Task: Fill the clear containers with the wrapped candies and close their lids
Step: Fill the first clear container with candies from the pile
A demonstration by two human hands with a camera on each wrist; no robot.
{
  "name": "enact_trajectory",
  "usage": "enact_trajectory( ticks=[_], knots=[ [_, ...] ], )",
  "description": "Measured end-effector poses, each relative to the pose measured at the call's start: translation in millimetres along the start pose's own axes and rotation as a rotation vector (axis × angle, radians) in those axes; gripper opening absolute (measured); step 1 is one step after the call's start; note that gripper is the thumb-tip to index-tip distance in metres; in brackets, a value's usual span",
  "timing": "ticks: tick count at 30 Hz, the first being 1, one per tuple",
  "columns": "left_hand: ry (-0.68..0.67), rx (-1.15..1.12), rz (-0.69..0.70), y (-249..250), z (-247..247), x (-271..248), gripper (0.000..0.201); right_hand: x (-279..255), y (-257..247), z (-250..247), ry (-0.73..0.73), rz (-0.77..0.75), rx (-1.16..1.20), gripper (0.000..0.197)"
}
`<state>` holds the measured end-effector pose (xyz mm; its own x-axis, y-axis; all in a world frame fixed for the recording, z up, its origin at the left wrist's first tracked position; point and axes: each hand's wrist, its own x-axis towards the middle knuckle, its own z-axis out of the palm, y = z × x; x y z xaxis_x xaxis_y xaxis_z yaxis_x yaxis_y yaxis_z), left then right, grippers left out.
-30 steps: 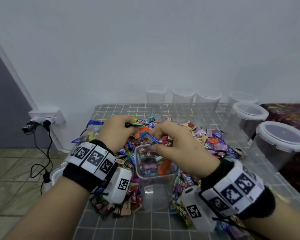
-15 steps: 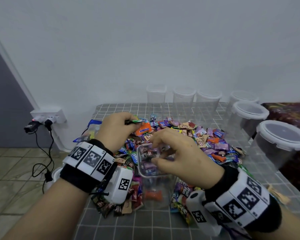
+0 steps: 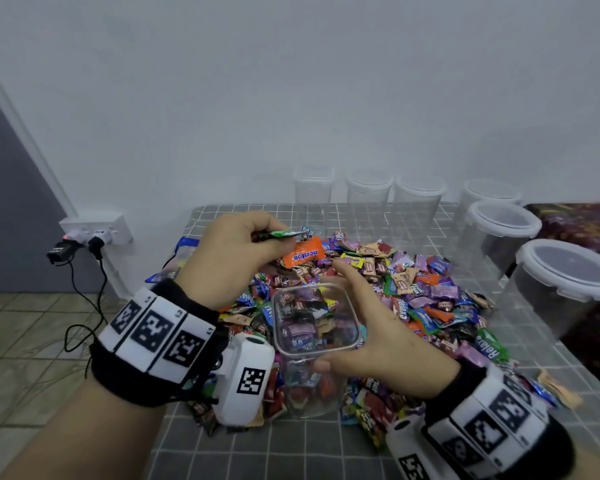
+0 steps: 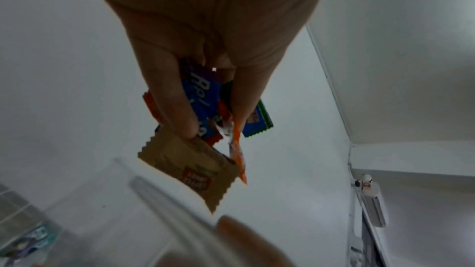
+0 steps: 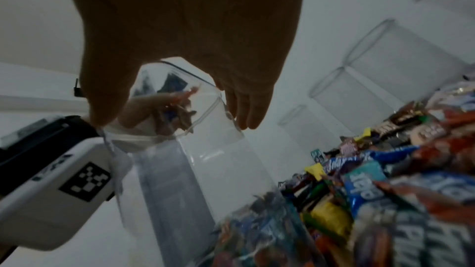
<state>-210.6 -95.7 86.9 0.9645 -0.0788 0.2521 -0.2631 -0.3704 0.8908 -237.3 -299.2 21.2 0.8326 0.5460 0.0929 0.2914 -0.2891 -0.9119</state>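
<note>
In the head view, at centre frame, the right hand [image 3: 371, 341] cupped the rim of the open clear container [image 3: 314, 337], thumb and fingers curled around it. The left hand [image 3: 236, 254], up and left of it, pinched a bunch of candies [image 3: 293, 249].

The left wrist view showed several wrappers [image 4: 205, 129] pinched in the fingers, with the rim at the lower left.

The right wrist view showed the container standing upright, partly filled, with the candy pile [image 5: 398, 180] at the right.

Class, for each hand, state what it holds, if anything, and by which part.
The left hand pinches several wrapped candies by their wrapper ends. The right hand grips the open clear container round its rim.
</note>
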Motion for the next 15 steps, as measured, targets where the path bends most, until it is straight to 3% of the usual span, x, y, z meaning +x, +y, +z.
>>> enact_trajectory(
  ticks=[5,12,15],
  knots=[
    [-0.1,-0.056,0.015,6,4,-5,0.012,5,2,7,0.079,0.038,-0.03,0.08],
    [-0.211,-0.027,0.017,0,14,-10,0.011,5,0,8,0.123,0.029,0.042,0.082],
    [-0.219,0.083,0.048,-4,19,-12,0.009,7,1,8,0.153,0.034,0.028,0.085]
  ],
)
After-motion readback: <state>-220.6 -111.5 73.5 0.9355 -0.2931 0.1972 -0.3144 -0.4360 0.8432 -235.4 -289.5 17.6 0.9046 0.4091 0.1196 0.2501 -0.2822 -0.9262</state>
